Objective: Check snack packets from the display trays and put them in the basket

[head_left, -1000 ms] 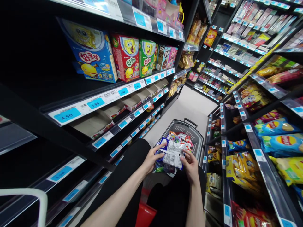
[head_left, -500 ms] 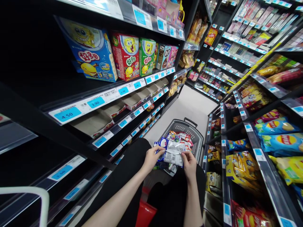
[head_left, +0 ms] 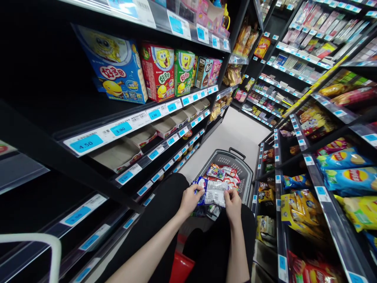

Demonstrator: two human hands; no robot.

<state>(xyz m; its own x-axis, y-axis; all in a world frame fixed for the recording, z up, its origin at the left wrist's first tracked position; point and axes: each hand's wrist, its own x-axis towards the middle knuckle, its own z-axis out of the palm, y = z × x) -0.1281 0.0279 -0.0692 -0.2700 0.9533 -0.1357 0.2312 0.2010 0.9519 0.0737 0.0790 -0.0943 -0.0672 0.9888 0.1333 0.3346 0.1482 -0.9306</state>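
Between my two hands is a blue and silver-white snack packet [head_left: 214, 192], its printed back turned up. My left hand [head_left: 190, 200] pinches its left end between thumb and fingers. The right end is gripped by my right hand [head_left: 233, 202] in the same way. Just beyond and below the packet stands a grey shopping basket [head_left: 249, 173] with a black handle. Colourful packets [head_left: 231, 177], red, white and purple, lie inside the basket. The packet and my hands hide the near part of the basket.
Left, a shelf [head_left: 123, 127] carries a blue box [head_left: 123, 74], a red box [head_left: 159, 70] and a green box [head_left: 184, 72], with open cartons [head_left: 118, 153] below. Bagged snacks [head_left: 350, 179] fill the right shelves. A red stool-like object [head_left: 181, 267] is beneath me.
My hands have shifted slightly, and the packet's upper edge has dropped a little, showing more of the packets in the basket. Both hands keep their hold.
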